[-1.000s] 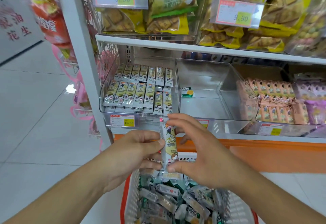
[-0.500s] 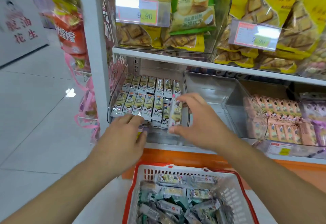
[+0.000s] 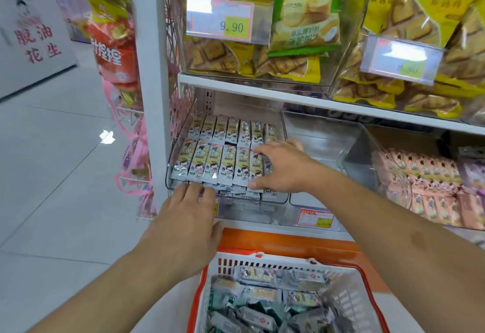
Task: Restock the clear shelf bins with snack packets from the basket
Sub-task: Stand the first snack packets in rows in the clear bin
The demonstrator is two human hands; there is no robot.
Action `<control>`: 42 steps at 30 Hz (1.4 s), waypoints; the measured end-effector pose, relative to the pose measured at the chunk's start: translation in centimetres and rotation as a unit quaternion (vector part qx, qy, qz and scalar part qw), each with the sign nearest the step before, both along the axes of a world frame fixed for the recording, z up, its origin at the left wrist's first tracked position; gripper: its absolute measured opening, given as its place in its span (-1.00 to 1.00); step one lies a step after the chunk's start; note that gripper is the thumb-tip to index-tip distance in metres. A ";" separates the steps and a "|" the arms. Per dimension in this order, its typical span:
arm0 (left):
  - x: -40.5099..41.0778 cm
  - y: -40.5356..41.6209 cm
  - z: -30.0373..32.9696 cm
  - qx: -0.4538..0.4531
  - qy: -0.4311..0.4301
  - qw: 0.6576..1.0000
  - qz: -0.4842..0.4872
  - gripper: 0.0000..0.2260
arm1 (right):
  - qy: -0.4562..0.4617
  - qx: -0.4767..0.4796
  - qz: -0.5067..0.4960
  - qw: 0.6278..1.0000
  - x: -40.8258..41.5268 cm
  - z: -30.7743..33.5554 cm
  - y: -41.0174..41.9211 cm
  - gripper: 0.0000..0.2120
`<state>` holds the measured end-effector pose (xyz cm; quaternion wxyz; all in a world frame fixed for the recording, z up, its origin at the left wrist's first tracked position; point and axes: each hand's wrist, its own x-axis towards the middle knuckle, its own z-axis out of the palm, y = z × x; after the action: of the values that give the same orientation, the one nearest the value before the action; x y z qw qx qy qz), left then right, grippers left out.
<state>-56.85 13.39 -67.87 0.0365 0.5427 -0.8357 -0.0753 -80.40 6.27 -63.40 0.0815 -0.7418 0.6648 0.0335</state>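
At the left of a shop shelf, a person's left hand rests with relaxed fingers on the near lip of a clear shelf bin lined with rows of yellow snack packets. To its right, the right hand lies on the rightmost packets, thumb and fingers spread around a packet. Near and lower right, an orange-rimmed basket holds loose packets.
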 end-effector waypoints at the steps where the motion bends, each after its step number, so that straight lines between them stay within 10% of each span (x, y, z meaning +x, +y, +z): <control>1: -0.1 0.0 0.0 0.000 0.000 1.000 0.001 -0.49 | 0.001 0.001 0.000 1.000 -0.1 -0.1 0.0 -0.09; 14: 0.1 1.7 0.7 0.008 0.047 0.999 -0.026 -0.41 | -0.143 -0.026 -0.023 0.989 -1.4 0.1 3.2 -0.16; 19: -0.8 4.0 -0.3 0.053 0.046 0.996 -0.048 -0.54 | -0.332 -0.169 -0.039 0.927 -0.7 -1.6 10.5 -0.82; 22: -1.6 4.7 -3.7 0.143 -0.011 0.988 -0.057 -0.55 | -0.340 -0.058 -0.042 0.938 -0.6 -6.1 14.4 -0.94; 30: -0.8 6.6 -14.2 0.340 -0.104 0.934 0.020 -0.19 | -0.059 0.239 -0.108 0.963 -6.1 -24.7 19.8 -0.87; 36: -1.8 7.5 -16.6 0.329 -0.131 0.935 0.033 -0.05 | 0.053 0.215 -0.031 0.975 -5.6 -30.5 22.5 -0.51; 42: -2.1 7.4 -16.7 0.330 -0.135 0.933 0.046 -0.02 | 0.105 0.231 -0.031 0.967 -4.4 -31.4 23.4 -0.56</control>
<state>-58.94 20.77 -84.62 -0.2542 0.5672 -0.7350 -0.2712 -84.80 29.62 -94.77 0.1810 -0.6741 0.6667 0.2616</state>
